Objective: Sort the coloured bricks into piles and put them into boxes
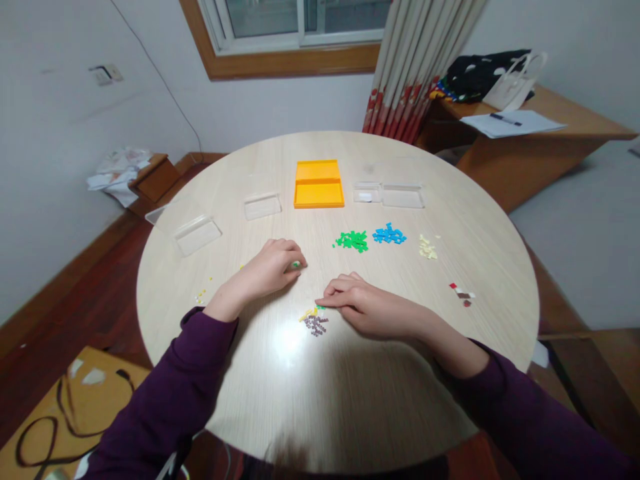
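Note:
My left hand hovers low over the table left of centre, its fingers curled round small green pieces. My right hand rests on its side with the index finger stretched left and the other fingers bent in. That fingertip touches a small green piece at the edge of a mixed pile. In this pile lie yellow pieces and greyish-purple pieces. Whether the bent right fingers hold anything is hidden. Beyond my right hand are a heap of green pieces and a heap of blue pieces.
Cream pieces and red, brown and white pieces lie to the right. Tiny yellow bits are scattered at left. An open orange case stands at the back, between clear plastic boxes on both sides of the round table.

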### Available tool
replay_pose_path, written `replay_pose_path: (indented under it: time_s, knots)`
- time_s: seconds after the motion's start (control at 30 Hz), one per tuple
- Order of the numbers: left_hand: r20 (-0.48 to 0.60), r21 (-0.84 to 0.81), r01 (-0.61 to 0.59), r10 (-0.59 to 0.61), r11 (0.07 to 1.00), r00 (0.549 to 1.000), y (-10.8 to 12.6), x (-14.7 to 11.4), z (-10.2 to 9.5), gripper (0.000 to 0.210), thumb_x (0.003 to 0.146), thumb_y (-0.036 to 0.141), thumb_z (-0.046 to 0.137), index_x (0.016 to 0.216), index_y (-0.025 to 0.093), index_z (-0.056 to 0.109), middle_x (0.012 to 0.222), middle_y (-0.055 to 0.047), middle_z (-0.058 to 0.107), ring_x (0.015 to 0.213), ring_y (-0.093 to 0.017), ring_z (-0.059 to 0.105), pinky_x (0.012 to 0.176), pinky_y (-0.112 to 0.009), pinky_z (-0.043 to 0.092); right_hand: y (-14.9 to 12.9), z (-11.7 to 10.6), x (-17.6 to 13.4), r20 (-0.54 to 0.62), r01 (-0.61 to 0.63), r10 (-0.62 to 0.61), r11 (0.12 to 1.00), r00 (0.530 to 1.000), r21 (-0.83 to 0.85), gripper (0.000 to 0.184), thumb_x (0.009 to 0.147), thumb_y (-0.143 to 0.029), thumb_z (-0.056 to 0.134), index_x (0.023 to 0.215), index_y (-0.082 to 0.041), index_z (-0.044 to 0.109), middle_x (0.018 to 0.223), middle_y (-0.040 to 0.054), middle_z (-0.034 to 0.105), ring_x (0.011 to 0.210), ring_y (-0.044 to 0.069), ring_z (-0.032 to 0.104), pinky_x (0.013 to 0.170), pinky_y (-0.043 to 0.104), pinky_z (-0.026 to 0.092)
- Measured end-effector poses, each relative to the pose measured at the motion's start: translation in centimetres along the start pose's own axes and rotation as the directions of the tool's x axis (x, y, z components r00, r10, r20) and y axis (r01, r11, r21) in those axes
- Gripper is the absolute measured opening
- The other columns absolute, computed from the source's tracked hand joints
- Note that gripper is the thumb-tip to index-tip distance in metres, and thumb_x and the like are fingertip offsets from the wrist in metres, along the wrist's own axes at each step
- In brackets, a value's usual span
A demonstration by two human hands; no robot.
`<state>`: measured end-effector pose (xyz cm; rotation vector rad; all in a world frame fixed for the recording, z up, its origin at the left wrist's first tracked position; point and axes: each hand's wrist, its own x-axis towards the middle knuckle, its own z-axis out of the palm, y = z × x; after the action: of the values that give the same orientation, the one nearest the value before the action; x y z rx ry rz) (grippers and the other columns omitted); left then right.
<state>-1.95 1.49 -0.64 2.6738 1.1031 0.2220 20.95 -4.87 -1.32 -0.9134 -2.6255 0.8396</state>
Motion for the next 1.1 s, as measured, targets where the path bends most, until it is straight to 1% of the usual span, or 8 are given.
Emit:
replay_pose_path:
  time_s: [0.17,0.37,0.47,0.57,0.63,0.9,1.0,1.1]
  knots:
    - [0.044,-0.079,-0.032,0.036,0.996,0.998,-0.4,0.2,0.3,0.023,0.082,0.010,0.047,0.081,0.015,0.069,0.083,-0.008,0.067,0.078,-0.017,0.059,0.078,-0.031,0.046,0.2,0.2,0.2,-0.092,-0.068,0.070,0.997,0.993,0.025,0.047,0.086,-0.003,0.034,0.112,-0.018,0.070,0.106,0.0112,0.067,0.104,0.022,0.054,0.096,0.043,0.040]
    - [0.225,-0.057,0.052,-0.037,0.997,0.974,-0.5,-0.8,-1.3,0.019,0.074,0.009,0.050,0.073,0.015,0.068,0.071,-0.004,0.064,0.065,-0.014,0.054,0.065,-0.026,0.042,0.1,0.1,0.4,-0.009,-0.014,0.015,0.997,1.000,0.079,0.048,0.084,-0.002,0.035,0.107,-0.021,0.072,0.103,0.0070,0.068,0.101,0.019,0.057,0.095,0.038,0.041]
    - [0.206,-0.086,0.066,-0.047,0.994,0.978,-0.1,-0.9,-1.8,0.017,0.077,0.011,0.051,0.074,0.015,0.067,0.070,-0.004,0.064,0.064,-0.013,0.053,0.065,-0.026,0.042,1.5,-0.1,0.8,-0.192,-0.108,0.106,0.994,0.976,-0.002,0.044,0.085,-0.005,0.037,0.107,-0.021,0.072,0.107,0.0083,0.067,0.105,0.021,0.056,0.095,0.041,0.039]
    - [0.044,-0.083,0.064,-0.061,0.994,0.997,0.3,-0.5,-1.6,0.020,0.083,0.013,0.047,0.079,0.014,0.068,0.076,-0.006,0.065,0.068,-0.014,0.056,0.070,-0.028,0.043,3.5,-0.1,1.3,-0.457,-0.329,0.226,0.931,0.860,-0.160,0.042,0.086,-0.009,0.039,0.113,-0.020,0.070,0.118,0.0140,0.062,0.114,0.029,0.049,0.095,0.049,0.036]
    - [-0.018,-0.049,0.062,-0.063,0.997,0.998,0.6,-0.1,-1.2,0.022,0.085,0.014,0.046,0.083,0.013,0.068,0.078,-0.007,0.065,0.070,-0.015,0.056,0.072,-0.030,0.043,4.4,0.0,1.6,-0.516,-0.404,0.240,0.885,0.822,-0.231,0.043,0.087,-0.012,0.040,0.120,-0.020,0.067,0.125,0.0166,0.058,0.117,0.032,0.046,0.095,0.051,0.035]
    - [-0.155,-0.010,0.153,-0.153,0.988,0.976,0.3,0.3,-0.3,0.022,0.084,0.012,0.047,0.088,0.013,0.068,0.083,-0.008,0.066,0.076,-0.018,0.059,0.079,-0.036,0.045,4.4,0.1,1.9,-0.437,-0.386,0.229,0.867,0.870,-0.314,0.042,0.091,-0.016,0.038,0.119,-0.022,0.068,0.134,0.0157,0.051,0.124,0.032,0.040,0.100,0.053,0.030]
    - [-0.206,-0.031,0.200,-0.202,0.979,0.958,0.1,0.3,-0.4,0.023,0.083,0.010,0.048,0.091,0.012,0.069,0.086,-0.009,0.066,0.079,-0.019,0.059,0.079,-0.035,0.046,3.8,0.1,1.7,-0.363,-0.295,0.182,0.911,0.914,-0.288,0.042,0.091,-0.017,0.039,0.119,-0.026,0.069,0.134,0.0132,0.051,0.125,0.031,0.039,0.102,0.054,0.029]
    - [-0.176,-0.041,0.175,-0.180,0.984,0.968,0.2,0.4,-0.5,0.022,0.084,0.011,0.050,0.090,0.012,0.071,0.086,-0.010,0.067,0.081,-0.019,0.060,0.080,-0.035,0.047,3.2,0.1,1.4,-0.277,-0.170,0.106,0.961,0.955,-0.219,0.039,0.093,-0.018,0.041,0.116,-0.028,0.070,0.132,0.0110,0.052,0.125,0.028,0.041,0.103,0.052,0.031]
